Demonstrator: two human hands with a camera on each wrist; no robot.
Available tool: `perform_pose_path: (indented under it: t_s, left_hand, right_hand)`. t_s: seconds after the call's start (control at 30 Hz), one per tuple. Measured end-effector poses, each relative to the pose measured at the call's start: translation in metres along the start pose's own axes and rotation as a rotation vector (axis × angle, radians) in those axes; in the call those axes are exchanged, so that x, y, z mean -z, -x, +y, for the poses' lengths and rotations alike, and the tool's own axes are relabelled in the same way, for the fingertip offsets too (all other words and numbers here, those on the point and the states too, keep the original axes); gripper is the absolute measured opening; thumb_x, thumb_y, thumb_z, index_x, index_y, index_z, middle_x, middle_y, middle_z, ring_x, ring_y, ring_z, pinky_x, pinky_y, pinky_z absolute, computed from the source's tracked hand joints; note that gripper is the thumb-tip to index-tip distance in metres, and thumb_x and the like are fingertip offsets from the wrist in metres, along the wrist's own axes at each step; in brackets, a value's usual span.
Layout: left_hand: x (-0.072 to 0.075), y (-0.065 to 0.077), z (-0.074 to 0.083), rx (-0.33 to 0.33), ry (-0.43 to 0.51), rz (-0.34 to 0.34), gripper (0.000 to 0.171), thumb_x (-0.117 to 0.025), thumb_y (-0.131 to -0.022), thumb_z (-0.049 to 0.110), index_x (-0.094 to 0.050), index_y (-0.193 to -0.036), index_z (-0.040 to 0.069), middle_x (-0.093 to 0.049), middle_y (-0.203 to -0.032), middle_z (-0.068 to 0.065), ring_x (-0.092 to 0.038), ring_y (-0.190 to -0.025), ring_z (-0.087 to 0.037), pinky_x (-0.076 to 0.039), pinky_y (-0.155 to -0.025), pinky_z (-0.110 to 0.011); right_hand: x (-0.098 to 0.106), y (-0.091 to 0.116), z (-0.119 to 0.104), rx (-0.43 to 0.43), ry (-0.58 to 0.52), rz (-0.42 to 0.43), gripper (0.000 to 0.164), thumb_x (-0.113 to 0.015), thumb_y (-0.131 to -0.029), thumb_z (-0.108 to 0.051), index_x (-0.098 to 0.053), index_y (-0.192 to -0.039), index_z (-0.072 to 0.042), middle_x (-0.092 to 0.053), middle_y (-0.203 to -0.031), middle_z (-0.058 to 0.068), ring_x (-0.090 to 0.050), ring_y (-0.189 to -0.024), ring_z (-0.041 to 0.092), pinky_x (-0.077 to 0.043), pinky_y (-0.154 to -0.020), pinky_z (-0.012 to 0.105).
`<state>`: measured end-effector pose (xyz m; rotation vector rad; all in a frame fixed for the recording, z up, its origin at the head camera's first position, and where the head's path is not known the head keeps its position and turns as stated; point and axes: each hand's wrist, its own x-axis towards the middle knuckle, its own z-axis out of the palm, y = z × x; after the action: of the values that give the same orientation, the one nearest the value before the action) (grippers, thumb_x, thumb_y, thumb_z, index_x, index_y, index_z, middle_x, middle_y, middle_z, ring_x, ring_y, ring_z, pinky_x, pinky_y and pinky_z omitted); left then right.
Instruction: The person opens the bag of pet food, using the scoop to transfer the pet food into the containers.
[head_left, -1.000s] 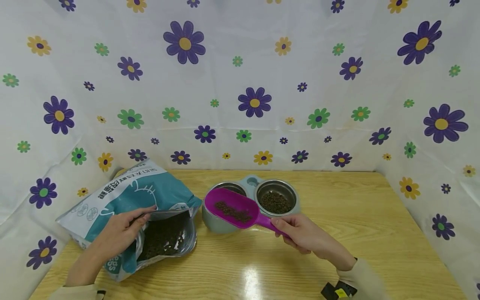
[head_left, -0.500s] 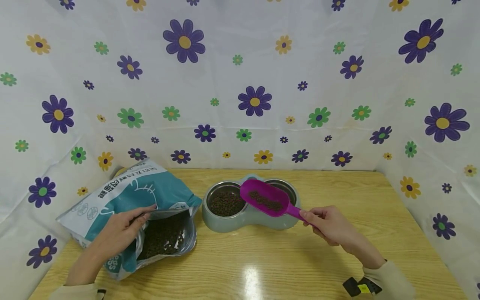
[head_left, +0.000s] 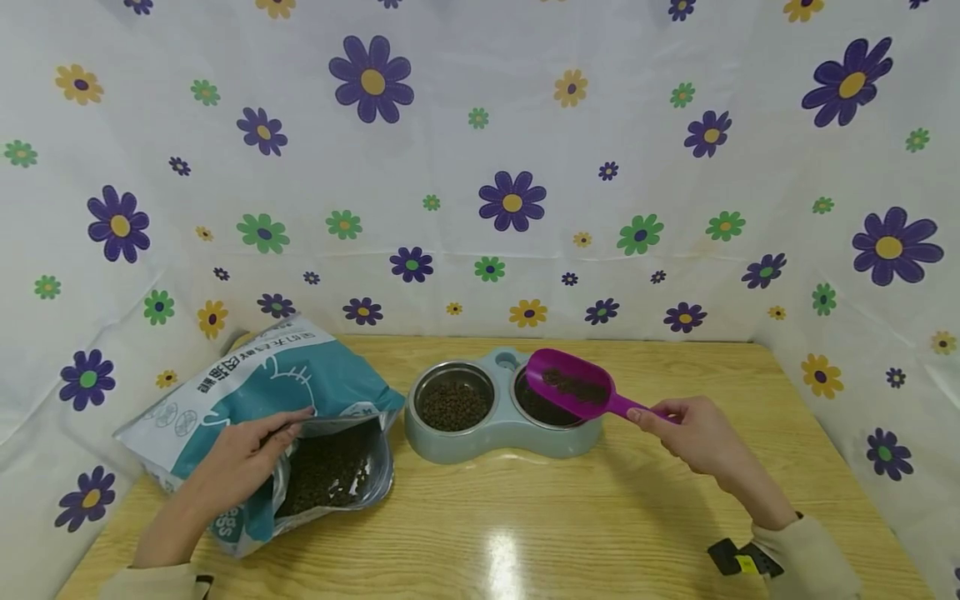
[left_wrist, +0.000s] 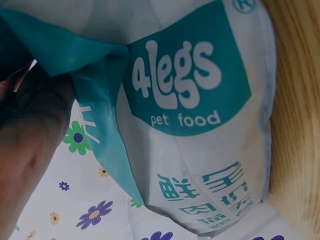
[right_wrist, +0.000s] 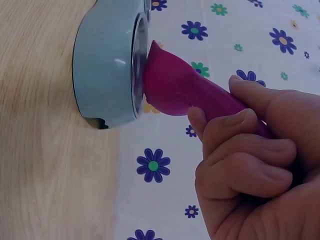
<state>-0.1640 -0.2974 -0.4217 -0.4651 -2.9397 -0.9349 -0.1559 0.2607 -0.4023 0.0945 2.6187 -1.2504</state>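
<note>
My right hand (head_left: 697, 437) grips the handle of a magenta scoop (head_left: 566, 387) that carries brown kibble (head_left: 577, 386). The scoop hangs over the right bowl of a pale blue-green double pet feeder (head_left: 480, 442), hiding part of that bowl. In the right wrist view the scoop (right_wrist: 175, 82) is right at the bowl's rim, my fingers curled round its handle. My left hand (head_left: 240, 462) pinches the upper edge of the mouth of a teal and white pet food bag (head_left: 300, 375), holding it open. Kibble shows inside the bag. The left wrist view has the bag's front (left_wrist: 185, 90) with its "4Legs" print.
The feeder's left steel bowl (head_left: 453, 400) holds kibble, and dark kibble shows in the right bowl (head_left: 536, 404) too. A wooden table (head_left: 465, 533) carries everything. A flower-print cloth (head_left: 450, 167) stands round its back and sides.
My right hand has carried the scoop rightward, from over the left bowl to over the right one, bringing the left bowl fully into sight. My left hand and the bag stay put.
</note>
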Motion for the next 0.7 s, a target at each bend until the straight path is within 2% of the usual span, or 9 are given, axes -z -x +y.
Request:
perform_pose_path:
  t_s: [0.2, 0.37, 0.7]
  left_hand:
    - [0.0, 0.0, -0.001, -0.021, -0.002, 0.017, 0.038, -0.046, -0.111, 0.026, -0.063, -0.14, 0.009, -0.043, -0.061, 0.006, -0.03, -0.043, -0.004, -0.035, -0.046, -0.027]
    - [0.0, 0.001, -0.001, -0.027, -0.004, 0.021, 0.038, -0.046, -0.111, 0.026, -0.063, -0.14, 0.008, -0.043, -0.062, 0.006, -0.03, -0.044, -0.004, -0.035, -0.046, -0.026]
    - [0.0, 0.001, -0.002, -0.021, -0.002, 0.017, 0.038, -0.047, -0.111, 0.026, -0.063, -0.14, 0.008, -0.045, -0.064, 0.005, -0.029, -0.044, -0.004, -0.035, -0.046, -0.027]
  right_hand:
    - [0.002, 0.0, -0.007, 0.057, 0.185, 0.069, 0.054, -0.066, -0.097, -0.051, -0.075, -0.109, 0.001, -0.061, -0.073, 0.003, -0.049, -0.064, 0.016, -0.039, -0.054, 0.028]
    - [0.002, 0.0, -0.011, 0.133, 0.315, 0.114, 0.052, -0.068, -0.096, -0.05, -0.076, -0.106, 0.001, -0.062, -0.072, 0.003, -0.05, -0.062, 0.016, -0.04, -0.054, 0.029]
    - [-0.004, 0.004, -0.02, 0.205, 0.421, 0.197, 0.041, -0.071, -0.095, -0.041, -0.077, -0.1, -0.001, -0.056, -0.063, -0.001, -0.046, -0.053, 0.013, -0.035, -0.051, 0.027]
